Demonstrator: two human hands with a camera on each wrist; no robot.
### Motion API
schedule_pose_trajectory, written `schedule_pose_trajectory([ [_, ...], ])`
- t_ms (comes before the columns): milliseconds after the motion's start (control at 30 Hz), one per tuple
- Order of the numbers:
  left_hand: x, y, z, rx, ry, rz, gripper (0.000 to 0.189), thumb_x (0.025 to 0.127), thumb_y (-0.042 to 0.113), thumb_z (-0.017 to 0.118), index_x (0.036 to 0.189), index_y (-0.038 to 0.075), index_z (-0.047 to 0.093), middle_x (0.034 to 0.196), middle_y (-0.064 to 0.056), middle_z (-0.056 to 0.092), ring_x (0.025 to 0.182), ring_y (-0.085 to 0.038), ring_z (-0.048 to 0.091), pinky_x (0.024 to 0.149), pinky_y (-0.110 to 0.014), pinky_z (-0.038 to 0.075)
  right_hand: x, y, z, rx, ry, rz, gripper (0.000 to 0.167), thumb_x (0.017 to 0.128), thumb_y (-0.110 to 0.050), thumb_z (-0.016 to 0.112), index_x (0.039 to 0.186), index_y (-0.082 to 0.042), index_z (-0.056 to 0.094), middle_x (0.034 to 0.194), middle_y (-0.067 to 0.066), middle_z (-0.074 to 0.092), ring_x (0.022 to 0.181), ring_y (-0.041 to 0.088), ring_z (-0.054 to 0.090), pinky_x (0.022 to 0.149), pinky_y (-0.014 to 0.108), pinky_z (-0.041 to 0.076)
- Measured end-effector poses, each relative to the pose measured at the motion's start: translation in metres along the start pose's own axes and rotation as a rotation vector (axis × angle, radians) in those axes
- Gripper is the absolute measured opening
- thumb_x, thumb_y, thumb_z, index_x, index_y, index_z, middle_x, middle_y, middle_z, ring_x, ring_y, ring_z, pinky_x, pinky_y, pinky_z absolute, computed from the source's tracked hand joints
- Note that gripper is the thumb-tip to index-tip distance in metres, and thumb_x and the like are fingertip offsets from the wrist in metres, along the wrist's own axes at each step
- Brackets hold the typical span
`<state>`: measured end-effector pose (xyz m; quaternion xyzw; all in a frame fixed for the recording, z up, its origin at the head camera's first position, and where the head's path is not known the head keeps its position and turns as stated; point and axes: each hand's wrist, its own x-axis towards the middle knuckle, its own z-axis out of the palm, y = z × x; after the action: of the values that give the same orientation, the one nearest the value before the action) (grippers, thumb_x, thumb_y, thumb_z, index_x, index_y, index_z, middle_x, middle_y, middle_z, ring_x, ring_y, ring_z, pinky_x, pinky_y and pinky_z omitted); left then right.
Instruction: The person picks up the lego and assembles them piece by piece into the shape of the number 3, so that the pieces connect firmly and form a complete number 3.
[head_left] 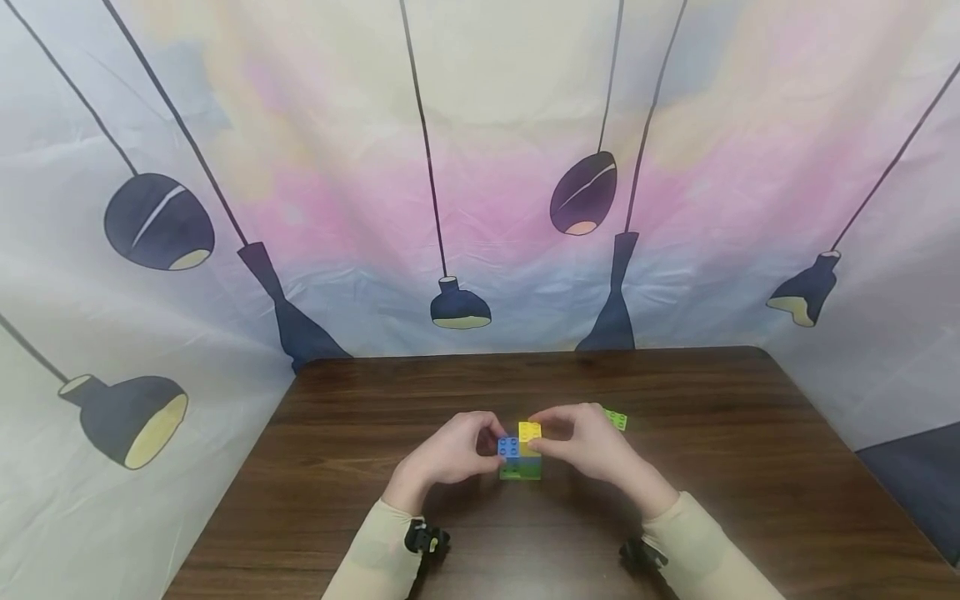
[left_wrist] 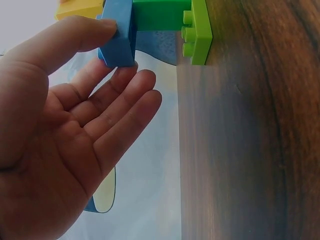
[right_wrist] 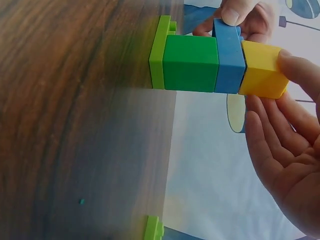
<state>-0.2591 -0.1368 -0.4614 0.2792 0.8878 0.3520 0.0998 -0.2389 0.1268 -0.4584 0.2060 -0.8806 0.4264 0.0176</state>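
"Pale sleeves (head_left: 382,542) come nearest; what do the hands hold?"

"Left hand (head_left: 453,448): thumb and a fingertip pinch the overhanging end of the blue block (right_wrist: 230,65), probably bracing it; its other fingers (left_wrist: 125,100) reach out loosely. Right hand (head_left: 588,442): fingers just block-wide apart, gripping the yellow block (right_wrist: 262,69) atop the blue."

"Below those fingers?"

"Green block (right_wrist: 190,62), then lime plate (right_wrist: 158,60) on the table (head_left: 285,500), presumably as base."

"Anything unclear?"

"Whether yellow sits fully down. Another lime piece (head_left: 617,419), beyond the right fingers, is partly hidden."
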Motion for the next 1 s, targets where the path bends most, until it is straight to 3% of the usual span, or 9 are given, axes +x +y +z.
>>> schedule_pose_trajectory([
  [400, -0.001, -0.001, 0.001, -0.006, 0.0, -0.003, 0.024, 0.091, 0.015, 0.087, 0.107, 0.018, 0.07, 0.097, 0.01, 0.068, 0.089, -0.014, 0.065, 0.081, -0.029, 0.058, 0.0, -0.003, 0.001, -0.042, 0.017, -0.019, 0.033, 0.088, -0.036, 0.091, 0.114, -0.017, 0.082, 0.109, -0.006, 0.079, 0.101, 0.015, 0.074, 0.089, 0.043, 0.061],
  [733, 0.0, -0.001, 0.001, -0.009, 0.0, -0.002, 0.025, 0.09, 0.016, 0.087, 0.108, 0.018, 0.07, 0.097, 0.009, 0.067, 0.089, -0.015, 0.064, 0.081, -0.029, 0.057, 0.003, 0.008, 0.002, 0.065, -0.026, 0.034, 0.036, 0.087, -0.036, 0.092, 0.115, -0.018, 0.079, 0.103, -0.01, 0.076, 0.093, 0.009, 0.072, 0.084, 0.035, 0.061],
  [1000, -0.001, 0.0, 0.0, -0.008, 0.0, 0.0, 0.025, 0.09, 0.016, 0.088, 0.107, 0.017, 0.07, 0.096, 0.007, 0.068, 0.086, -0.013, 0.064, 0.079, -0.029, 0.057, 0.002, 0.009, 0.003, 0.107, -0.03, 0.039, 0.037, 0.087, -0.033, 0.092, 0.116, -0.017, 0.076, 0.103, -0.007, 0.076, 0.095, 0.012, 0.072, 0.087, 0.037, 0.061],
])
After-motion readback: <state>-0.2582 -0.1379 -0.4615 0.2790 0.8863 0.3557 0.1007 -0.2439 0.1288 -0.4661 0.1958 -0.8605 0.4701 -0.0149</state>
